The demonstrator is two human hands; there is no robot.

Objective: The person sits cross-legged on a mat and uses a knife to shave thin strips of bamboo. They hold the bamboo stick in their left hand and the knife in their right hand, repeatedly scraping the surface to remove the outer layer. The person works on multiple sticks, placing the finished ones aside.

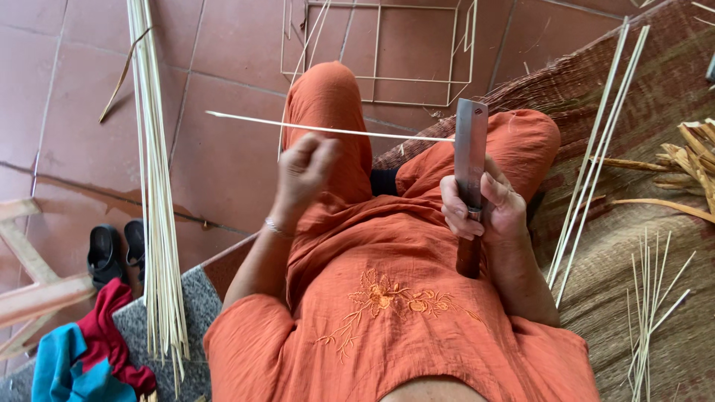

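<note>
At mid-frame the left hand [307,173] is clenched, pinching a thin bamboo strip [328,130] that runs from upper left to the knife [469,160]. The right hand [482,208] grips the knife's handle, blade upright against the strip's end. A bundle of strips [158,223] lies at left, beside sandals [115,251].

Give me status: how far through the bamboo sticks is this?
Done, it seems: thin trimmed sticks lie on the woven mat, shavings beside them. In hand: left hand holds one bamboo strip against the blade of the knife gripped by right hand. Left: a long bundle on the floor.
</note>
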